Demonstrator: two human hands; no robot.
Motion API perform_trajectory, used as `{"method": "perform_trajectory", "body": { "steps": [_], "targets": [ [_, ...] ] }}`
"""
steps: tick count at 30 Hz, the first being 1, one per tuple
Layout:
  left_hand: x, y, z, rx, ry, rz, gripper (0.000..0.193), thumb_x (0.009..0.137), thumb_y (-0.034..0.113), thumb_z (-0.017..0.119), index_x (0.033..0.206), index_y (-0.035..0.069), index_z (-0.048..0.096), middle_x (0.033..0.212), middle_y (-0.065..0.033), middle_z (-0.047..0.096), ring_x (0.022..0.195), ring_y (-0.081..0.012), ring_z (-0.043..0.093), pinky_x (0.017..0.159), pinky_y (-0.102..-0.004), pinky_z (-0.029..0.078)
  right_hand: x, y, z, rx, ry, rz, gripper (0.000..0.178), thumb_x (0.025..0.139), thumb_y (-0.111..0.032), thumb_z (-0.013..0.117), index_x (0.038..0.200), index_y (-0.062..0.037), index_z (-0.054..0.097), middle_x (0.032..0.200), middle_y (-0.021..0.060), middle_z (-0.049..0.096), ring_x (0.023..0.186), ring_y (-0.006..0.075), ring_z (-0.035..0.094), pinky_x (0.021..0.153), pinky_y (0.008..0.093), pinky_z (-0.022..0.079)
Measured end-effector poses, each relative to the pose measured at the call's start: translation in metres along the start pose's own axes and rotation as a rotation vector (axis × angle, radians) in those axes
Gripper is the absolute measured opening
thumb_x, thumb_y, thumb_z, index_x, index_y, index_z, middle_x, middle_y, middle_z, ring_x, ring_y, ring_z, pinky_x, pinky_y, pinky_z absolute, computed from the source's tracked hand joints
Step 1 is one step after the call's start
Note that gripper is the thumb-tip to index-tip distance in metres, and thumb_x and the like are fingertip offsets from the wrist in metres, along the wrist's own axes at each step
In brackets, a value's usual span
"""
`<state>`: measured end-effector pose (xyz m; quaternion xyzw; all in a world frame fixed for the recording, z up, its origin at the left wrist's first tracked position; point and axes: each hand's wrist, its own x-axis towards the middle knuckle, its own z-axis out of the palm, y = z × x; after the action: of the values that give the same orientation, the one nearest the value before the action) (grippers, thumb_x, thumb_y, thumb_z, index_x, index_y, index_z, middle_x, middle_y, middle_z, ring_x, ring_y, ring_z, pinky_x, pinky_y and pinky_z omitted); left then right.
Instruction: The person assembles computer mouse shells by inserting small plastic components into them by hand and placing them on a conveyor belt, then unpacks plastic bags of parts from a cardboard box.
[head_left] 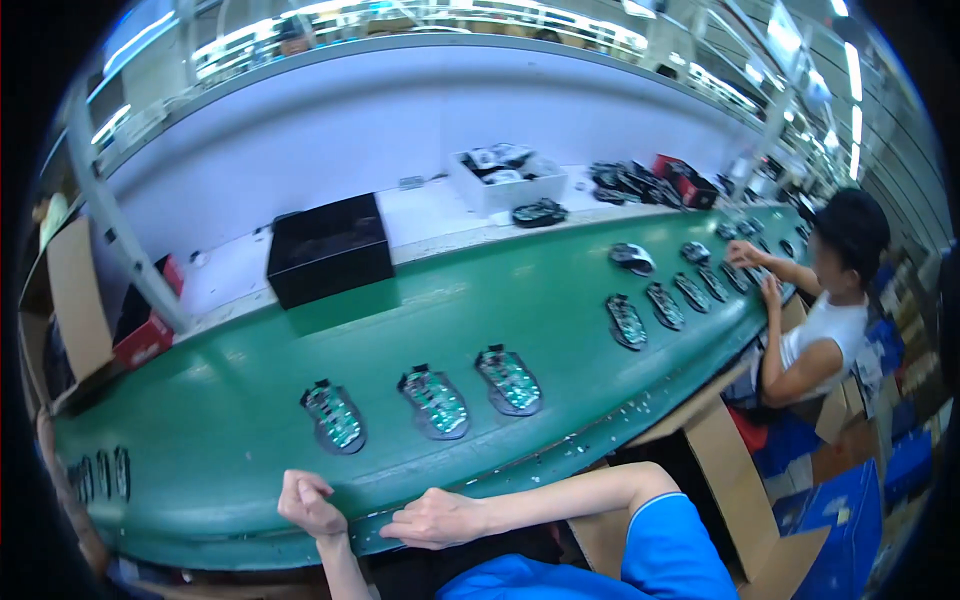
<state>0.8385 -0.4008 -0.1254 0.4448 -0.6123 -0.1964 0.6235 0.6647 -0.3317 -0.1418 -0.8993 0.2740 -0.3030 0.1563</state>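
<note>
My left hand (312,502) is closed at the near edge of the green belt, its fingers curled in. To its right, my right hand (435,518) is also closed, with the knuckles up. Whatever either may hold is hidden. Beyond them three flat, sole-shaped dark pieces with shiny green middles lie apart on the belt: a left piece (335,417), a middle piece (434,402) and a right piece (509,381). Neither hand touches them. The left piece is nearest to my left hand.
The green conveyor belt (230,400) runs across the view. Behind it stand a black box (330,250) and a white box (510,190) of black-and-white pieces. At right, a co-worker (825,330) reaches over more pieces (627,322). Cardboard boxes (735,480) stand beside my right arm.
</note>
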Motion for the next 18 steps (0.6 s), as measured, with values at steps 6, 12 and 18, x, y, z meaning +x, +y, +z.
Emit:
{"method": "perform_trajectory", "body": {
  "steps": [6, 12, 18],
  "targets": [
    [-0.001, -0.015, 0.007, 0.028, 0.025, 0.162, 0.042, 0.086, 0.031, 0.046, 0.054, 0.005, 0.041, 0.048, -0.0075, 0.039, 0.043, -0.0203, 0.043, 0.041, -0.0337, 0.031, 0.020, 0.006, 0.012, -0.127, -0.074, -0.192, 0.034, 0.080, -0.016, 0.058, 0.112, -0.0064, 0.056, 0.069, 0.0031, 0.054, 0.058, 0.0170, 0.059, 0.045, 0.0312, 0.047],
    [0.015, -0.004, -0.015, -0.286, 0.318, -0.175, 0.036, 0.086, 0.015, 0.051, 0.059, 0.006, 0.030, 0.053, 0.0023, 0.029, 0.051, -0.0055, 0.026, 0.044, -0.0276, 0.021, 0.069, -0.014, 0.031, -0.093, 0.075, -0.456, 0.031, 0.077, -0.018, 0.066, 0.106, -0.0084, 0.063, 0.052, -0.0023, 0.044, 0.043, 0.0101, 0.048, 0.039, 0.0247, 0.041],
    [0.056, -0.003, -0.044, -0.244, 0.452, -0.160, 0.043, 0.088, 0.013, 0.053, 0.059, 0.009, 0.022, 0.055, 0.0054, 0.022, 0.053, -0.0038, 0.020, 0.045, -0.0268, 0.016, 0.081, -0.018, 0.028, 0.129, 0.064, -0.483, 0.013, 0.078, -0.021, 0.067, 0.076, -0.0094, 0.061, 0.049, -0.0013, 0.043, 0.041, 0.0111, 0.047, 0.038, 0.0246, 0.039]
  ]
}}
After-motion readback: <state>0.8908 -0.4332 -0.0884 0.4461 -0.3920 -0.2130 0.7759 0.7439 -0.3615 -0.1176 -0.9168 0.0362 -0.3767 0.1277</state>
